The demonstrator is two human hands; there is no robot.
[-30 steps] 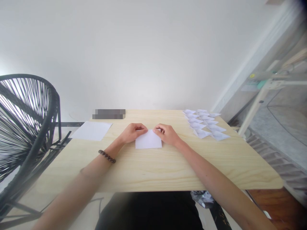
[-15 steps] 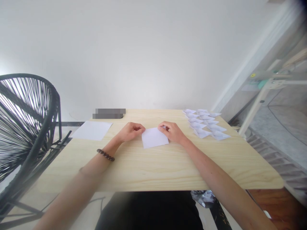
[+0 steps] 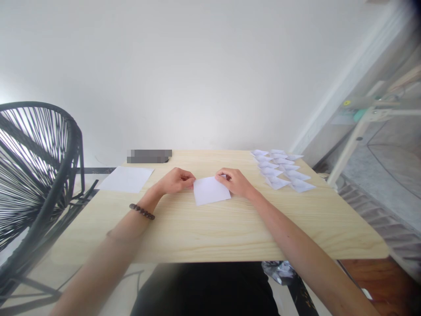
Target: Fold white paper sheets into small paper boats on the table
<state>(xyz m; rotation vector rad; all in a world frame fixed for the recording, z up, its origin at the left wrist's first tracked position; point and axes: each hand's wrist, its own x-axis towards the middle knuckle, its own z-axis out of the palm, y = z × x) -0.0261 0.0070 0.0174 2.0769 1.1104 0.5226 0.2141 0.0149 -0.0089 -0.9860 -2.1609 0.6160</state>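
A small white sheet of paper [image 3: 211,192] lies in front of me at the middle of the table, slightly turned. My right hand [image 3: 234,181] pinches its far right corner between thumb and fingers. At the far left corner is my left hand [image 3: 177,180], its thumb and fingertips closed together at the paper's edge. A dark bead bracelet [image 3: 142,211] circles my left wrist. To the right, several folded white paper pieces [image 3: 276,182] stand in rows.
Flat white paper [image 3: 126,179] lies at the table's left side. Behind it is a blurred-out dark object [image 3: 149,156]. The wooden table [image 3: 204,241] backs onto a white wall. A black woven chair [image 3: 39,175] stands at the left.
My left hand has shifted slightly left at the paper's corner. The paper has moved a little toward me and left. My right hand has barely moved.
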